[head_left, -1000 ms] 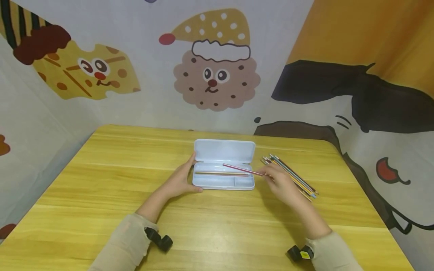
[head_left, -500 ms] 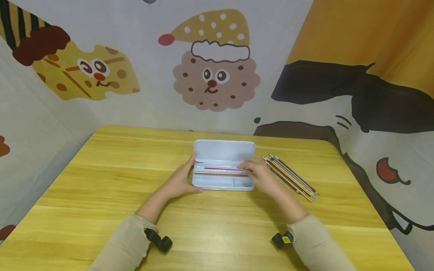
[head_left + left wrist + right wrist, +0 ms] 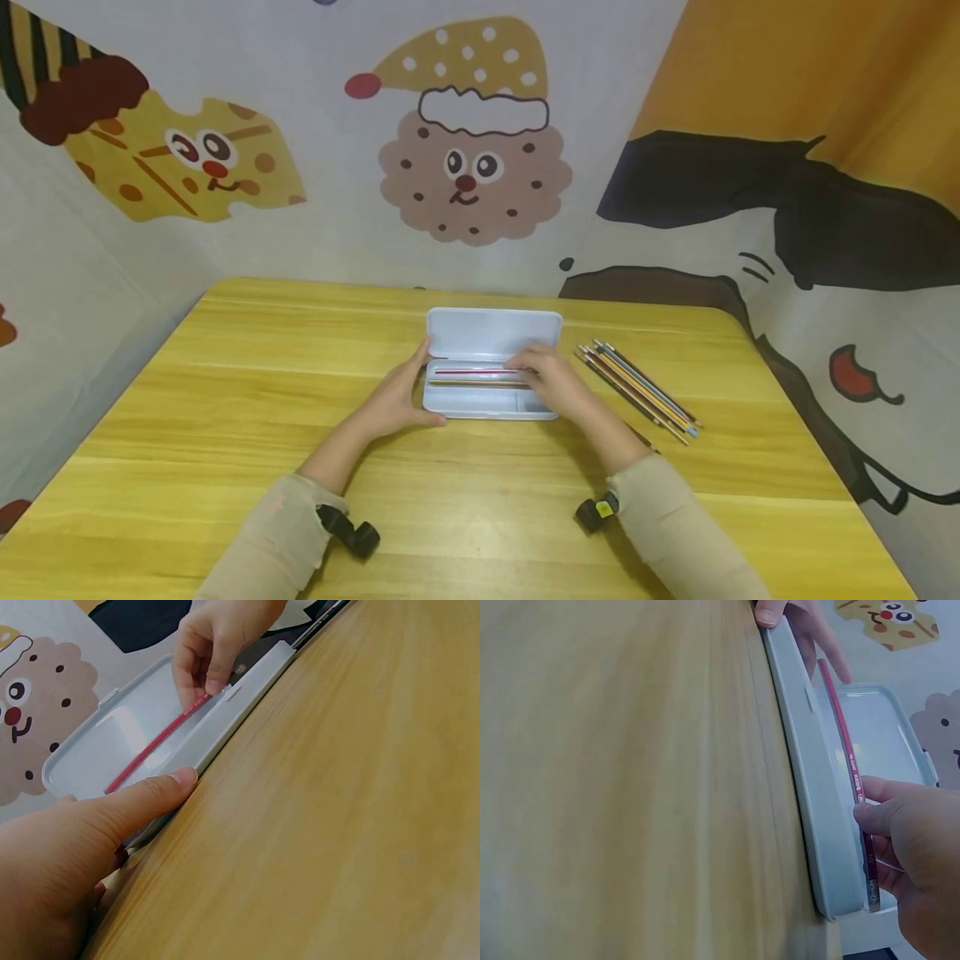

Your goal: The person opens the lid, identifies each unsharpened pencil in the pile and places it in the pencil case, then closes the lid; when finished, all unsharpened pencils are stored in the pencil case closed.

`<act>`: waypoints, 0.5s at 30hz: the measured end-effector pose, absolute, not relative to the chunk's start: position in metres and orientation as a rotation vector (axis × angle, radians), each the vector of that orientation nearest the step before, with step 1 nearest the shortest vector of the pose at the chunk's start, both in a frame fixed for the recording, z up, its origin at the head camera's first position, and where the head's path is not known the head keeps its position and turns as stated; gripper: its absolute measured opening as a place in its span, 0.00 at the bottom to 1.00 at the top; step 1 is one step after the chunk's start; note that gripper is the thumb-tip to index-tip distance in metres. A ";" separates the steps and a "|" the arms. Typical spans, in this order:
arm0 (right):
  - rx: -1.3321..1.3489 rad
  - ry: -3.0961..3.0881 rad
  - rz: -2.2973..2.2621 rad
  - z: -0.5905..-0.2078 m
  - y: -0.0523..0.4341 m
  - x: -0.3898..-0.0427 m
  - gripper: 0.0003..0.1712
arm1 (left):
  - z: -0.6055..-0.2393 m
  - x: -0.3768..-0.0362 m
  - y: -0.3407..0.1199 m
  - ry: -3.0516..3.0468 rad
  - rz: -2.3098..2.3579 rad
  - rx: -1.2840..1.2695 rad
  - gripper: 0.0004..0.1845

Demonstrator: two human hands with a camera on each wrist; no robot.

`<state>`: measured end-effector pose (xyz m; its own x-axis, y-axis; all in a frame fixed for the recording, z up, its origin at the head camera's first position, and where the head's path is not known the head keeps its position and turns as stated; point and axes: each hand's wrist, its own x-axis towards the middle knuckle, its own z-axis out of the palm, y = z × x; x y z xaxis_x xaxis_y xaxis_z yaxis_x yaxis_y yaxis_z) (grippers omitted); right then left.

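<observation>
An open pale-blue pencil case [image 3: 472, 412] lies on the table, its lid [image 3: 487, 332] tilted back. My left hand [image 3: 393, 402] holds the case at its left end, thumb [image 3: 154, 799] along the front edge and fingers behind. Over the right part of the case, my right hand [image 3: 558, 383] pinches a red pencil [image 3: 844, 731] between thumb and fingers near its capped end. This pencil runs lengthwise along the back of the tray. In front of it, a couple of thin pencils [image 3: 476, 384] lie side by side in the case, partly hidden by the right hand.
To the right of the case, several pencils [image 3: 641, 387] lie in a slanted bundle on the wooden table [image 3: 480, 500]. Another dark pencil [image 3: 645, 438] shows beside my right forearm. A curtain with cartoon prints [image 3: 480, 267] hangs behind the table's far edge.
My right hand has moved left from beside the bundle to over the case, carrying the red pencil, which has turned from slanted to lengthwise. The left hand stays at the case's left end.
</observation>
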<state>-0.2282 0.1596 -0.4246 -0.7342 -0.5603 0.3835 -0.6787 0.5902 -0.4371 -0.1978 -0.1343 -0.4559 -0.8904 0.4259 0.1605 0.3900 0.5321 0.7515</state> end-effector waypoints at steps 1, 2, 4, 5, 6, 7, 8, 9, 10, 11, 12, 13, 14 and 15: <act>1.026 -2.627 0.846 -0.426 0.159 -0.230 0.14 | -0.456 -0.198 -0.134 2.714 1.315 0.732 0.72; 1.023 -2.637 0.844 -0.428 0.158 -0.231 0.14 | -0.456 -0.198 -0.134 2.717 1.315 0.733 0.72; 1.016 -2.653 0.848 -0.430 0.157 -0.233 0.14 | -0.456 -0.198 -0.134 2.723 1.316 0.744 0.72; 1.014 -2.659 0.849 -0.432 0.157 -0.234 0.14 | -0.456 -0.198 -0.134 2.726 1.316 0.749 0.72; 1.014 -2.663 0.852 -0.433 0.156 -0.235 0.14 | -0.456 -0.198 -0.134 2.730 1.315 0.754 0.72; 1.014 -2.664 0.855 -0.434 0.156 -0.235 0.14 | -0.456 -0.198 -0.134 2.735 1.313 0.759 0.72; 1.015 -2.662 0.861 -0.435 0.155 -0.236 0.14 | -0.457 -0.198 -0.135 2.737 1.311 0.754 0.72; 1.020 -2.658 0.860 -0.436 0.155 -0.237 0.13 | -0.456 -0.198 -0.134 2.738 1.310 0.757 0.72; 1.024 -2.653 0.855 -0.437 0.155 -0.237 0.13 | -0.456 -0.198 -0.135 2.739 1.309 0.755 0.72; 1.028 -2.648 0.851 -0.437 0.154 -0.237 0.13 | -0.456 -0.197 -0.135 2.740 1.308 0.751 0.72; 1.033 -2.642 0.853 -0.438 0.154 -0.237 0.13 | -0.456 -0.197 -0.135 2.740 1.306 0.748 0.72; 1.037 -2.640 0.851 -0.438 0.154 -0.238 0.12 | -0.456 -0.197 -0.135 2.739 1.306 0.746 0.72; 1.042 -2.639 0.852 -0.438 0.153 -0.237 0.13 | -0.456 -0.197 -0.134 2.737 1.307 0.744 0.72; 1.043 -2.643 0.854 -0.439 0.153 -0.237 0.13 | -0.456 -0.197 -0.134 2.736 1.308 0.744 0.72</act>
<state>-0.2373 0.1525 -0.4385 -0.7394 -0.5718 0.3555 -0.6717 0.5901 -0.4479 -0.1969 -0.1344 -0.4563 -0.8863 0.4256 0.1829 0.4095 0.5355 0.7386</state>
